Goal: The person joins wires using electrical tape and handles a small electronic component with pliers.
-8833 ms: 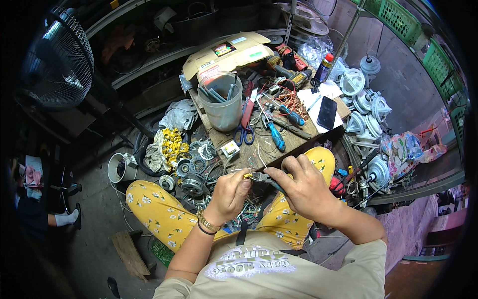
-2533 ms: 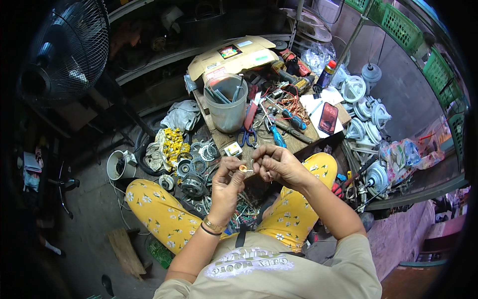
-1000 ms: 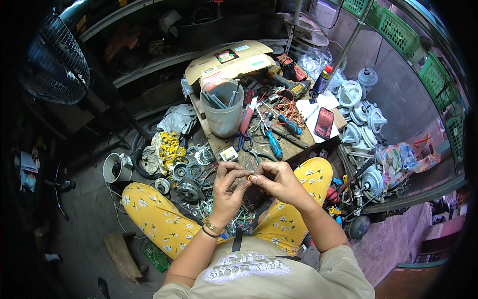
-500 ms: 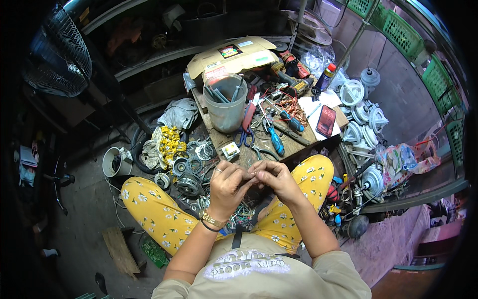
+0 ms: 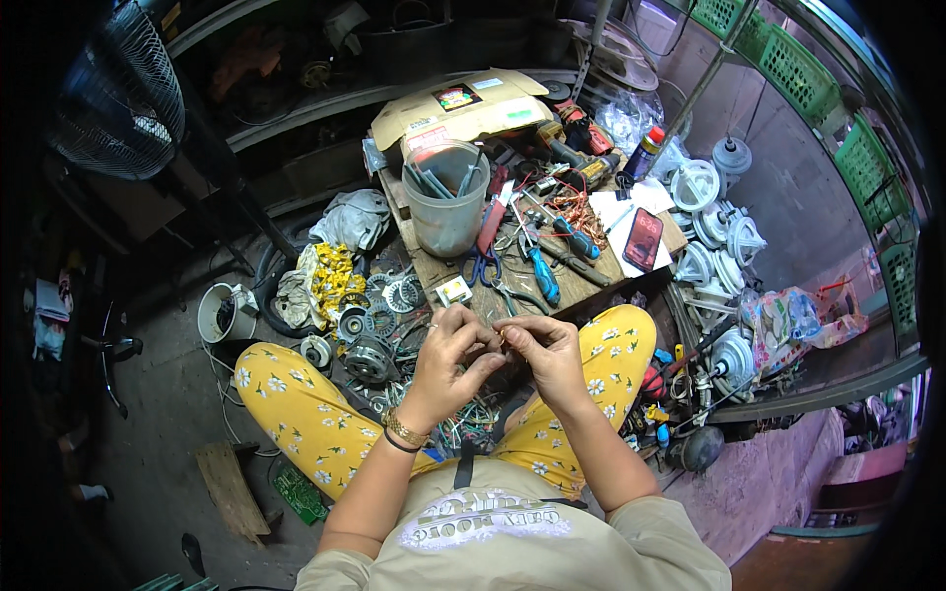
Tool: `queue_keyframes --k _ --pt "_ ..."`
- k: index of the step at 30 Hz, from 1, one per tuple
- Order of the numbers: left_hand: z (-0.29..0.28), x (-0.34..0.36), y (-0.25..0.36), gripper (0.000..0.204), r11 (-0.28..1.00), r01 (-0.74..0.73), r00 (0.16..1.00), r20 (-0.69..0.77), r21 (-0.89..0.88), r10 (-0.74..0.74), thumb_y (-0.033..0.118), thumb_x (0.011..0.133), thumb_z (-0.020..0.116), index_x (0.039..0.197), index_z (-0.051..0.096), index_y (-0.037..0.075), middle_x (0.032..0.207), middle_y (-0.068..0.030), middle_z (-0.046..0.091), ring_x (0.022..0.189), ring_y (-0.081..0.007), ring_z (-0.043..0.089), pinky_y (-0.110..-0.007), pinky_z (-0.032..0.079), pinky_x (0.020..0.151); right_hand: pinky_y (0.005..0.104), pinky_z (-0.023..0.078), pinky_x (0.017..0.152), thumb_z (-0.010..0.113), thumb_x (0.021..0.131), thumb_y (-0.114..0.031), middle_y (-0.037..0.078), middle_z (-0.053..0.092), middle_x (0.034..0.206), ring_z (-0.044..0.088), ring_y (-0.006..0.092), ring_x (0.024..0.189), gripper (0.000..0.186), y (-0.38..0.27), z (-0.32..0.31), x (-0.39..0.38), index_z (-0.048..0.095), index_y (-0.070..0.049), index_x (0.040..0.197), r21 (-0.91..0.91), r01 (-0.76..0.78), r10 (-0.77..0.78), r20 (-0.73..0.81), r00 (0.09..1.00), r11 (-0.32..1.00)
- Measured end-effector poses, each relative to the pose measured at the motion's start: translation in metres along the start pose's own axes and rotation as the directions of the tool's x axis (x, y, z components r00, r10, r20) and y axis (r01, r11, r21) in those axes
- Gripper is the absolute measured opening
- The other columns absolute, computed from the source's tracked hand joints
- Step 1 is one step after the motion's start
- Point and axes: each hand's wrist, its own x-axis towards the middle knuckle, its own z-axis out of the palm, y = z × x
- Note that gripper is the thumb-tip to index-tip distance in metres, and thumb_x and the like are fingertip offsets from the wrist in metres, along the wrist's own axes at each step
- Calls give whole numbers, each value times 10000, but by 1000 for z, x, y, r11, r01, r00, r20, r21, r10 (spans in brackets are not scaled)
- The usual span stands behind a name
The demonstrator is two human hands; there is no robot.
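My left hand point(image 5: 453, 360) and my right hand point(image 5: 547, 360) meet above my lap, just short of a wooden work board point(image 5: 434, 271). Between the fingertips is a tiny copper-coloured piece point(image 5: 503, 338), partly hidden. My right thumb and forefinger pinch it; my left fingers are curled close against it, and what exactly they grip is hidden. Pliers with dark handles point(image 5: 520, 300) lie on the board beyond my hands, near a small white-and-yellow box point(image 5: 453, 291), a blue-handled tool point(image 5: 544, 278), scissors point(image 5: 482, 268) and a phone point(image 5: 642, 239).
A bucket point(image 5: 443, 222), drills point(image 5: 591, 167) and copper wire point(image 5: 576, 217) crowd the board. Motor parts point(image 5: 370, 355) lie left of it, white fixtures point(image 5: 729, 236) right. A fan point(image 5: 118, 103) stands upper left; a white pail point(image 5: 225, 315) and wood block point(image 5: 227, 492) are on the floor.
The pliers that my right hand held earlier now lie on the board. Both hands have drawn together around the small piece, shifting slightly, with my right forearm more upright.
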Motion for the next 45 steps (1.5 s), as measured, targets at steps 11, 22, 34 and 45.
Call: queue_keyframes --k 11,22,34,45 --pt "20 -13 -19 135 424 170 953 39 -890 -300 175 930 524 866 520 57 884 -25 466 872 -155 478 -285 416 785 272 464 640 615 890 -163 74 626 802 565 135 676 230 11 -10 1 627 36 1004 611 -340 292 180 939 715" --pt "37 -22 -35 156 393 427 700 23 -814 -713 180 922 573 1027 514 81 875 1 539 716 -73 529 -235 445 602 285 482 769 690 834 -117 66 625 905 585 148 773 119 13 5 3 670 -19 898 1 129 -129 -57 990 992" --pt "20 -7 -2 180 945 172 938 -246 -278 -243 -20 769 677 946 667 7 891 -59 588 725 -105 581 -212 465 593 214 475 678 651 864 -96 47 647 821 592 86 736 180 9 -3 -3 621 36 983 -68 -59 61 16 998 996" --pt "25 -13 -1 161 823 262 930 -97 -504 -356 27 798 675 947 619 -1 944 -48 606 884 -124 556 -254 439 806 207 462 603 640 855 -40 39 636 779 560 70 661 81 -2 -3 -10 647 34 887 -408 114 -151 -60 987 906"
